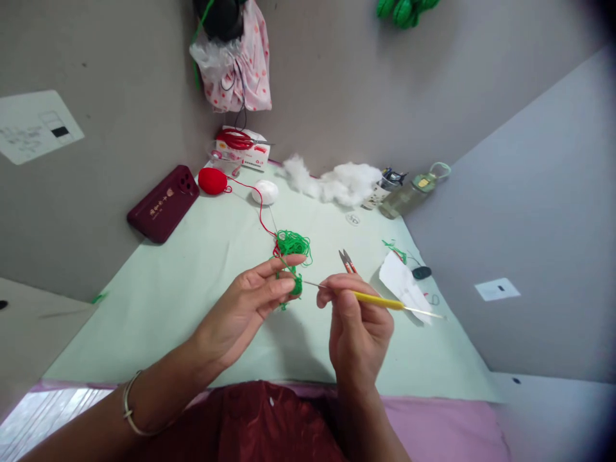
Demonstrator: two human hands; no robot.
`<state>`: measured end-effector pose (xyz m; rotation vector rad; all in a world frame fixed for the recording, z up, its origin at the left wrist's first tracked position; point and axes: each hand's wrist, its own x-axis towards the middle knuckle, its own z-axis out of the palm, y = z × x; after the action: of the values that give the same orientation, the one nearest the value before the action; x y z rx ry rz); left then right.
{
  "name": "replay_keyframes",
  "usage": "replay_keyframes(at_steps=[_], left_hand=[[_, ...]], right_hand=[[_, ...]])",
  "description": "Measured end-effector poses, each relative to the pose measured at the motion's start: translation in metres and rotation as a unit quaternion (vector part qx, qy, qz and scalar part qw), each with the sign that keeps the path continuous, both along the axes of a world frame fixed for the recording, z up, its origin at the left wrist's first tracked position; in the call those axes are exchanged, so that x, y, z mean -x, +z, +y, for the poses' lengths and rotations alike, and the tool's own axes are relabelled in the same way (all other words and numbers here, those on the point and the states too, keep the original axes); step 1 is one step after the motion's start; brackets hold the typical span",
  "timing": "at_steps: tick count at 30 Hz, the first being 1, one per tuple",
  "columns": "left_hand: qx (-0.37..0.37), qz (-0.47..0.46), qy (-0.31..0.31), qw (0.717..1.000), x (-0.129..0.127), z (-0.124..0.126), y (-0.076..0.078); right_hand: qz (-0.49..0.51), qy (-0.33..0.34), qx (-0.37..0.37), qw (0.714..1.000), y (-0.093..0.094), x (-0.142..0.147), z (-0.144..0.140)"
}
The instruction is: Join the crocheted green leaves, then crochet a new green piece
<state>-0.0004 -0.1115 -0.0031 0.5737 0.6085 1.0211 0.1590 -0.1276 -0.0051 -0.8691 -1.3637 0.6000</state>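
Observation:
Between the thumb and fingers of my left hand [250,301] is a small green crochet piece [297,285], with a strand of yarn passing over the raised forefinger. My right hand [359,321] is closed around the yellow handle of a double-ended crochet hook [380,299]. The hook's thin metal tip points left and ends close to the green piece; whether it touches a stitch I cannot tell. Just beyond my left hand lies a loose heap of green yarn [294,244]. Red yarn runs from there back to a red yarn ball [212,181].
Thread snips [347,261] lie beyond my right hand, with white paper [403,285] to their right. At the back are a white yarn ball [265,192], fluffy stuffing [349,183], a bottle [409,192] and red-handled scissors [235,139]. A maroon phone [163,204] leans at the left.

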Motion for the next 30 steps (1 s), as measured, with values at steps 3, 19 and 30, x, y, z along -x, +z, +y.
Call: replay_keyframes(at_steps=[3, 19, 30], left_hand=[[-0.042, 0.037, -0.002, 0.998, 0.003, 0.005, 0.000], [-0.046, 0.072, 0.013, 0.996, 0.009, 0.022, -0.004], [-0.071, 0.107, 0.028, 0.991, 0.011, 0.016, -0.003]], right_hand=[[0.036, 0.052, 0.047, 0.997, 0.000, 0.005, 0.010], [0.137, 0.100, 0.155, 0.973, -0.002, 0.007, 0.027], [0.101, 0.090, 0.112, 0.984, 0.006, 0.003, 0.016]])
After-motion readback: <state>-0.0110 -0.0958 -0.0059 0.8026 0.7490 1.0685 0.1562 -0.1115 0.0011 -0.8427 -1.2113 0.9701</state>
